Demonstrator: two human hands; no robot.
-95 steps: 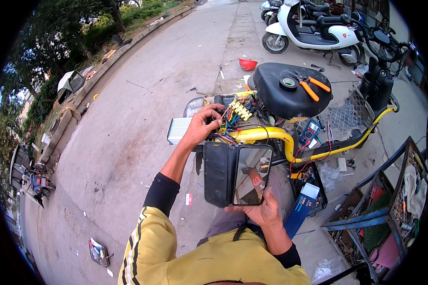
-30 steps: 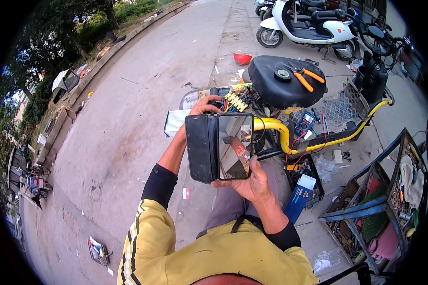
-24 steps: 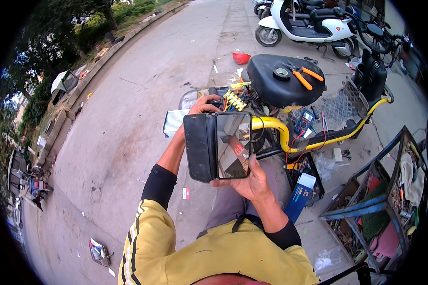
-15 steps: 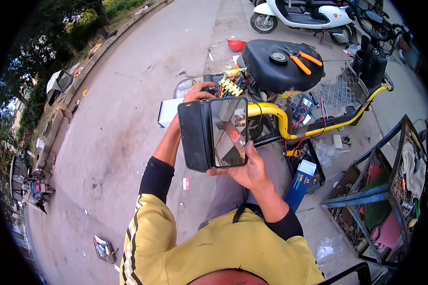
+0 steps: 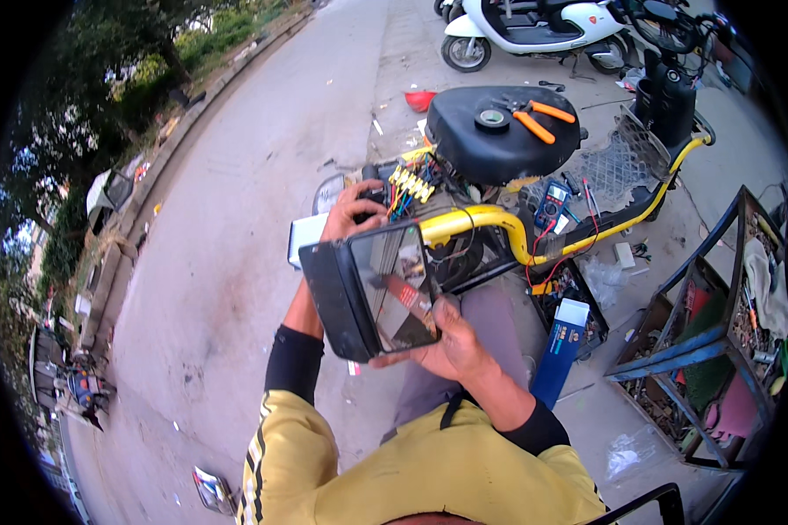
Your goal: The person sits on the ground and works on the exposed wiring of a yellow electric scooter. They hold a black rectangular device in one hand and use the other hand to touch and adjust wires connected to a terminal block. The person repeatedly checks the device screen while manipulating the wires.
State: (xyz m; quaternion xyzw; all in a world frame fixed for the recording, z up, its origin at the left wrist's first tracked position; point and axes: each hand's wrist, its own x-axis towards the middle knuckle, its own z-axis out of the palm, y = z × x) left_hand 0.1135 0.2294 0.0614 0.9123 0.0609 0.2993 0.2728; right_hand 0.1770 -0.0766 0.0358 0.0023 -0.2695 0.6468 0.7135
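Observation:
My right hand (image 5: 457,343) grips a smartphone (image 5: 400,284) in a black flip case (image 5: 334,302). The phone is tilted and its lit screen faces me. Beyond it my left hand (image 5: 352,212) reaches to the rear of a yellow scooter frame (image 5: 473,219), its bent fingers apart. The fingertips are beside a pale yellow terminal block (image 5: 411,184) with coloured wires; whether they touch a wire cannot be made out. The phone case lies in front of the left wrist. A black seat (image 5: 499,144) bears a roll of black tape (image 5: 492,121) and orange-handled pliers (image 5: 536,127).
A multimeter (image 5: 552,206) with red leads lies on the scooter's footboard. Close by on the right are a parts tray (image 5: 597,328), a blue box (image 5: 559,354) and a metal rack (image 5: 674,359) of tools. A white scooter (image 5: 543,39) stands behind; a red bowl-like piece (image 5: 419,101) lies on the ground.
The phone has come lower and slightly left, tilting over, in my right hand. My left hand has shifted down a little beside the wires. The whole view has turned slightly.

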